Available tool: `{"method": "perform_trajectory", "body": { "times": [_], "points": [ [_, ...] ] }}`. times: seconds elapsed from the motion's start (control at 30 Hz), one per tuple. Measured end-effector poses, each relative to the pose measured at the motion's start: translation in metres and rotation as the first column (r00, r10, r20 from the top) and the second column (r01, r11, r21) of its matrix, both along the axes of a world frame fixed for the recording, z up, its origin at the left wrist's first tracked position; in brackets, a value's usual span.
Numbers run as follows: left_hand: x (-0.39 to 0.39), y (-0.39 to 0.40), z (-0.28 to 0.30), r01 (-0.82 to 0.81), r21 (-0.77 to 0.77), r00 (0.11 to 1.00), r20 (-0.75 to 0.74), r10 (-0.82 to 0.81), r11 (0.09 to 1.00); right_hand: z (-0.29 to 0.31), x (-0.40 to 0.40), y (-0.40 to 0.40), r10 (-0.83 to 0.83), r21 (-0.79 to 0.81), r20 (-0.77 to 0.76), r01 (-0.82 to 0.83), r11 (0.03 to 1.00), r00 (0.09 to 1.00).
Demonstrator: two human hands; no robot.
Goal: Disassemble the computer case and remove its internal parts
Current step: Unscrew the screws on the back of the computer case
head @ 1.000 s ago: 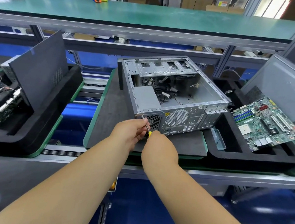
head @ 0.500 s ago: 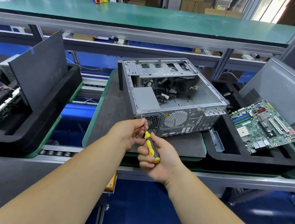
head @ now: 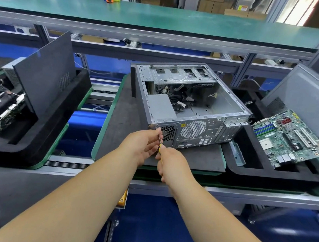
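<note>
The computer case (head: 186, 107) is the biggest thing here. It lies on its side on a dark mat (head: 124, 122) in the middle of the counter, with its open side up and its back panel facing me. I think it is heavy and stiff, because it is a metal box. Its cut edges look thin and may be sharp, so I would take hold of it by the thick outer corners, not by the rims.

The gray power box (head: 160, 107) sits inside the near left corner of the case. I think it is heavy for its size and hard, so it needs a full grip on both sides once it is loose.

The black wires (head: 179, 100) behind it are soft and bendy. I would pull on the plugs, not on the wires.

My left hand (head: 142, 145) is by the near left corner of the back panel, and its fingers pinch the thin metal shaft of the screwdriver (head: 160, 143) near the tip. My right hand (head: 172, 163) is wrapped around the yellow handle. The handle is mostly hidden. The screw itself is too small for me to see, and I think it would slip and drop easily.
</note>
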State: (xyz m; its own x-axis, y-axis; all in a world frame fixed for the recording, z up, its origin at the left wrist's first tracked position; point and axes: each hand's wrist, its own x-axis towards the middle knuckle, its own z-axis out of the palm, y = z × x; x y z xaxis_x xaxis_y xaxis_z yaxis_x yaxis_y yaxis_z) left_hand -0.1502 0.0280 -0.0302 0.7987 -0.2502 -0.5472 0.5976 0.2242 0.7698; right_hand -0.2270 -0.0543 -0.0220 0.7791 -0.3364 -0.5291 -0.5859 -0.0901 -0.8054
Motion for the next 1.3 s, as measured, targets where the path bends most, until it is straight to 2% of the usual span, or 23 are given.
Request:
{"method": "perform_trajectory", "body": {
  "times": [0.03, 0.07, 0.1, 0.13, 0.2, 0.23, 0.27, 0.33, 0.37, 0.4, 0.43, 0.47, 0.53, 0.6, 0.67, 0.73, 0.8, 0.9, 0.97, 1.07, 1.17, 1.23, 1.3],
  "points": [
    [0.000, 0.000, 0.000, 0.001, 0.010, 1.000, 0.008, -0.001, 1.000, -0.001, -0.001, -0.002, 0.115, -0.252, 0.027, -0.104, 0.962, 0.993],
    [0.000, 0.000, -0.001, -0.003, 0.029, 1.000, 0.017, 0.003, 1.000, -0.002, -0.004, -0.003, 0.221, -0.478, 0.024, -0.183, 0.859, 0.975],
    [0.000, 0.000, -0.002, -0.008, 0.057, 1.000, 0.028, 0.006, 0.998, -0.002, -0.006, -0.003, 0.282, -0.645, -0.010, -0.222, 0.731, 0.959],
    [0.000, 0.000, -0.003, -0.008, 0.087, 0.999, 0.043, 0.004, 0.996, -0.002, -0.006, -0.003, 0.306, -0.744, -0.044, -0.236, 0.625, 0.951],
    [0.000, -0.001, -0.004, 0.008, 0.122, 0.996, 0.083, -0.018, 0.992, -0.004, -0.003, -0.004, 0.314, -0.817, -0.104, -0.261, 0.514, 0.944],
    [0.000, -0.001, -0.004, 0.009, 0.130, 0.995, 0.102, -0.022, 0.992, -0.004, 0.000, -0.004, 0.323, -0.815, -0.111, -0.272, 0.512, 0.940],
    [0.001, -0.001, -0.005, -0.001, 0.139, 0.993, 0.121, -0.016, 0.990, -0.003, 0.001, -0.005, 0.337, -0.784, -0.100, -0.282, 0.553, 0.936],
    [0.003, -0.001, -0.004, -0.027, 0.162, 0.987, 0.160, 0.001, 0.986, -0.001, 0.003, -0.008, 0.328, -0.576, -0.012, -0.275, 0.770, 0.945],
    [0.003, 0.000, -0.004, -0.032, 0.173, 0.984, 0.176, 0.001, 0.984, 0.001, 0.003, -0.010, 0.269, -0.346, 0.042, -0.239, 0.907, 0.962],
    [0.004, 0.000, -0.004, -0.033, 0.185, 0.982, 0.188, -0.002, 0.982, 0.002, 0.001, -0.012, 0.180, -0.051, 0.062, -0.177, 0.983, 0.982],
    [0.005, 0.001, -0.004, -0.030, 0.198, 0.981, 0.194, -0.009, 0.980, 0.002, -0.001, -0.014, 0.104, 0.230, 0.055, -0.114, 0.967, 0.993],
    [0.005, 0.001, -0.004, -0.022, 0.211, 0.981, 0.195, -0.020, 0.977, -0.001, -0.004, -0.015, 0.051, 0.460, 0.043, -0.065, 0.885, 0.998],
    [0.006, 0.001, -0.004, -0.009, 0.227, 0.982, 0.186, -0.035, 0.974, -0.007, -0.007, -0.016, -0.015, 0.754, 0.032, -0.014, 0.656, 0.999],
    [0.007, 0.001, -0.005, -0.012, 0.228, 0.983, 0.182, -0.031, 0.974, -0.013, -0.010, -0.013, -0.077, 0.856, 0.054, -0.007, 0.517, 0.996],
    [0.006, 0.002, -0.005, -0.012, 0.234, 0.983, 0.183, -0.032, 0.972, -0.015, -0.011, -0.009, -0.126, 0.864, 0.070, 0.003, 0.504, 0.990],
    [0.006, 0.003, -0.005, -0.009, 0.238, 0.983, 0.182, -0.036, 0.971, -0.015, -0.011, -0.004, -0.146, 0.811, 0.088, 0.014, 0.585, 0.985],
    [0.005, 0.003, -0.005, -0.002, 0.236, 0.982, 0.186, -0.043, 0.972, -0.013, -0.011, -0.003, -0.141, 0.687, 0.104, 0.032, 0.726, 0.985],
    [0.003, 0.003, -0.004, 0.017, 0.213, 0.979, 0.195, -0.060, 0.977, 0.000, -0.009, 0.000, -0.041, 0.357, 0.052, 0.019, 0.934, 0.998],
    [0.002, 0.003, -0.003, 0.021, 0.193, 0.978, 0.199, -0.060, 0.981, 0.007, -0.005, 0.000, 0.042, 0.179, -0.021, -0.037, 0.983, 0.999],
    [0.001, 0.003, 0.000, 0.023, 0.188, 0.979, 0.195, -0.061, 0.982, 0.012, -0.001, -0.005, 0.120, 0.030, -0.050, -0.119, 0.993, 0.992],
    [0.000, 0.002, 0.003, 0.036, 0.162, 0.982, 0.179, -0.065, 0.986, 0.010, -0.004, -0.013, 0.199, -0.154, 0.013, -0.195, 0.969, 0.980],
    [-0.002, 0.000, 0.005, 0.048, 0.145, 0.985, 0.158, -0.071, 0.988, 0.010, -0.006, -0.016, 0.277, -0.399, 0.043, -0.237, 0.886, 0.960],
    [-0.003, -0.001, 0.006, 0.051, 0.128, 0.987, 0.145, -0.070, 0.990, 0.010, -0.006, -0.016, 0.327, -0.607, 0.021, -0.247, 0.755, 0.945]
  ]
}}
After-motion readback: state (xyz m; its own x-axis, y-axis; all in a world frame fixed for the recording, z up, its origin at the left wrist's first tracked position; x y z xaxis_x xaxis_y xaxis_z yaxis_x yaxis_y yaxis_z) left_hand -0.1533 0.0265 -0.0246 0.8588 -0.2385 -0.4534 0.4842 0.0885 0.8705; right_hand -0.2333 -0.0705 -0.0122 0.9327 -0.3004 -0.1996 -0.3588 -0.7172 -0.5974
